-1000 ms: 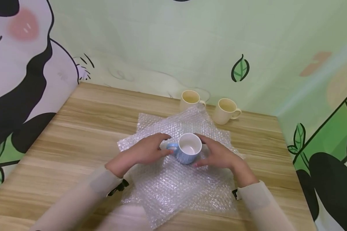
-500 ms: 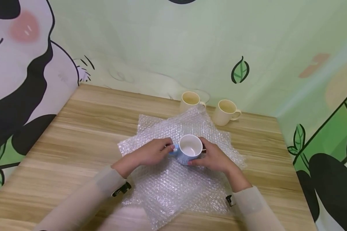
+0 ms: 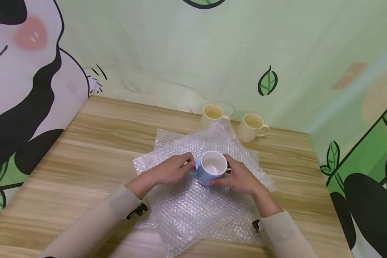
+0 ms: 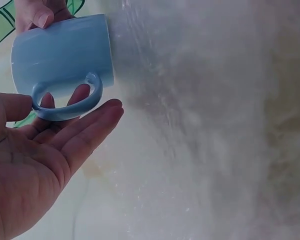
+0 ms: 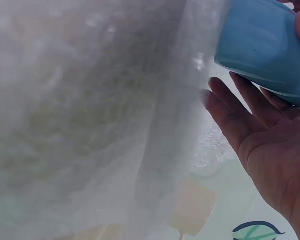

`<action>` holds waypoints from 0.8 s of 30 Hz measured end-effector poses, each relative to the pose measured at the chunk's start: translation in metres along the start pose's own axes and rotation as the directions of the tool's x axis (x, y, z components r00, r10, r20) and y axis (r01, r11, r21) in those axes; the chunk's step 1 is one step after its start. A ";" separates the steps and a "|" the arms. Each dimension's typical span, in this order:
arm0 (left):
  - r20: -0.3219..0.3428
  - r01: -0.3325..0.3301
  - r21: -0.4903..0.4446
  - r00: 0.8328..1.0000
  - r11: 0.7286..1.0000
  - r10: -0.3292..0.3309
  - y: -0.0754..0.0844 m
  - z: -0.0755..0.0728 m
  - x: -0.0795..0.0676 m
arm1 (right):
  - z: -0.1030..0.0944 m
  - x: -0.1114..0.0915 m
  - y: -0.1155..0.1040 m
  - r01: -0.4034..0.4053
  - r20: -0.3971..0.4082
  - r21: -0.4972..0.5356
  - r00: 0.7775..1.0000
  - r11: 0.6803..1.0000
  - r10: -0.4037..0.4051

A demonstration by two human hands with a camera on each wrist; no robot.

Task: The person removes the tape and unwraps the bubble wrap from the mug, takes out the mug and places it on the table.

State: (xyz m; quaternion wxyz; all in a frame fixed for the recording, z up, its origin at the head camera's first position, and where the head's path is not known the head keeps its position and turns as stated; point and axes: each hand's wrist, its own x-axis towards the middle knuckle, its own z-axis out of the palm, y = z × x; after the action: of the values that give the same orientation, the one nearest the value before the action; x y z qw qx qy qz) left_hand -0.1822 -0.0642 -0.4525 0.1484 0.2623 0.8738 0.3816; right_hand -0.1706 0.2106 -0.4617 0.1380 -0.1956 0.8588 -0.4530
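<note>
A light blue mug (image 3: 206,176) with a white inside stands over the bubble wrap (image 3: 184,208), its mouth upward. My left hand (image 3: 173,169) pinches the mug's handle between thumb and fingers; in the left wrist view, fingertips show through the loop of the handle (image 4: 70,109). From the other side my right hand (image 3: 240,176) holds the mug's body, thumb on the near side and fingers round the far side. The right wrist view shows the blue wall of the mug (image 5: 265,45) beside that palm. Whether the base touches the wrap, I cannot tell.
Two cream mugs stand at the back of the wooden table (image 3: 109,143): one cream mug (image 3: 208,116) partly behind the wrap's raised corner, another cream mug (image 3: 246,132) to its right. Several wrap sheets lie overlapped at angles. A printed wall (image 3: 167,53) closes the back.
A second ago both hands were spread loosely beside the blue mug. Since then the left has taken its handle and the right has closed round its body. The mug shifted slightly rightward.
</note>
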 end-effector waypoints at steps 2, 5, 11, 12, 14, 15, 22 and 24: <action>-0.002 -0.006 -0.001 1.000 1.000 0.006 0.002 -0.003 -0.001 | -0.002 0.000 -0.004 0.003 -0.012 -0.010 1.000 1.000 -0.003; -0.005 -0.013 -0.004 1.000 1.000 0.013 0.004 -0.008 -0.001 | -0.005 0.001 -0.010 0.013 -0.025 -0.030 1.000 0.999 -0.014; -0.012 -0.012 -0.014 1.000 1.000 0.011 0.009 -0.023 -0.001 | -0.012 0.010 -0.021 0.049 -0.029 -0.047 0.998 0.998 -0.051; -0.016 -0.013 -0.012 1.000 1.000 0.012 0.010 -0.026 0.000 | -0.012 0.012 -0.023 0.054 -0.030 -0.049 0.998 0.997 -0.056; -0.026 -0.019 -0.006 0.999 1.000 0.019 0.009 -0.031 0.000 | -0.013 0.016 -0.026 0.062 -0.029 -0.048 0.998 0.997 -0.063; -0.031 -0.022 -0.003 0.999 1.000 0.022 0.009 -0.033 0.001 | -0.014 0.018 -0.028 0.062 -0.030 -0.049 0.998 0.997 -0.063; -0.064 -0.011 0.015 0.998 1.000 0.012 0.004 -0.046 0.001 | -0.014 0.032 -0.038 0.060 -0.047 -0.064 0.997 0.996 -0.063; -0.075 -0.007 0.011 0.997 1.000 0.008 0.003 -0.050 0.000 | -0.013 0.035 -0.042 0.061 -0.054 -0.068 0.996 0.996 -0.064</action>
State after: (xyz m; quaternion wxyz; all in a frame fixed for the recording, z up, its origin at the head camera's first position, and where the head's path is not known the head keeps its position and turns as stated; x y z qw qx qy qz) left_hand -0.2043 -0.0916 -0.4175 0.1127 0.2519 0.8799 0.3868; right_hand -0.1982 0.1824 -0.4221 0.0929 -0.2140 0.8703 -0.4338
